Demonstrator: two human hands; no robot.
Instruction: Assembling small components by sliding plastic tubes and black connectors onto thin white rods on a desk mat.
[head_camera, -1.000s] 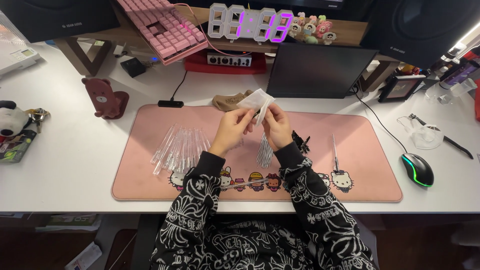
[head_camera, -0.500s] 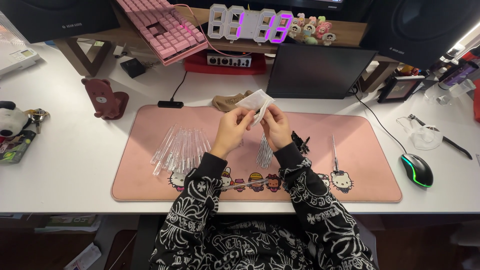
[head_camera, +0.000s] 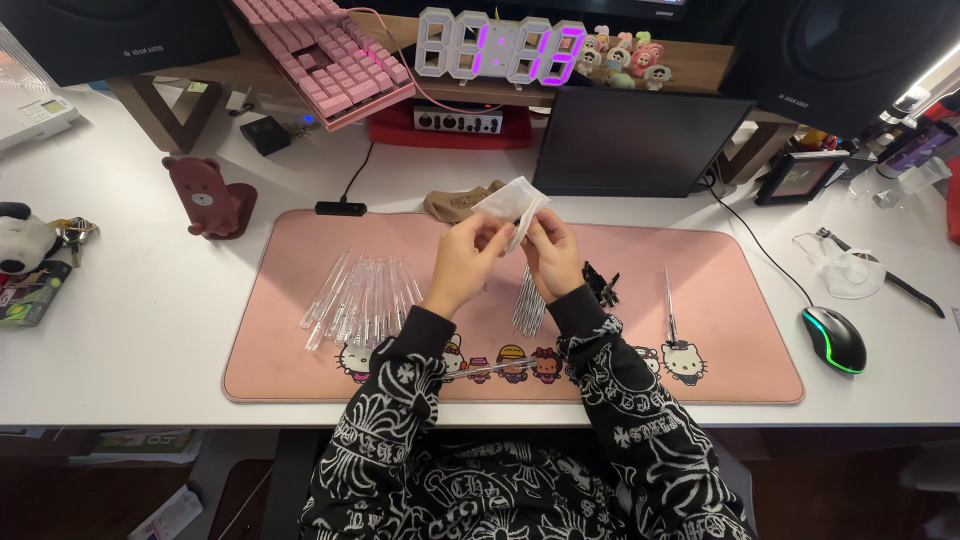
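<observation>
White desk (head_camera: 150, 330) filled the frame, smooth and matte. Spread across its middle: a long pink desk mat (head_camera: 300, 360), soft-looking, rectangular, with small cartoon figures along its lower edge. Above it, upper centre-right, stood a dark flat screen (head_camera: 630, 140), and upper left leaned a pink keyboard (head_camera: 325, 55) on a wooden riser. At top centre glowed a white block clock (head_camera: 500, 45) with purple digits. At the right edge of the mat lay a black mouse (head_camera: 834, 338) with a green rim light.

Left of centre on the mat: a loose fan of clear plastic tubes (head_camera: 360, 295), long axes running from lower left to upper right. At centre, partly hidden behind the wrists, a tighter bundle of thin clear pieces (head_camera: 527, 300), standing near vertical in the frame. Right of centre, a single thin clear stick (head_camera: 669, 308), also near vertical.

Held above mat centre: a small white packet (head_camera: 512, 205), crinkled and papery, long axis tilted from lower left up to upper right, upper corner pointing toward the screen. Pinched on its left side by left hand (head_camera: 468, 262), fingers narrowly closed; gripped on its lower right by right hand (head_camera: 552, 255), fingers curled close around the edge.
</observation>
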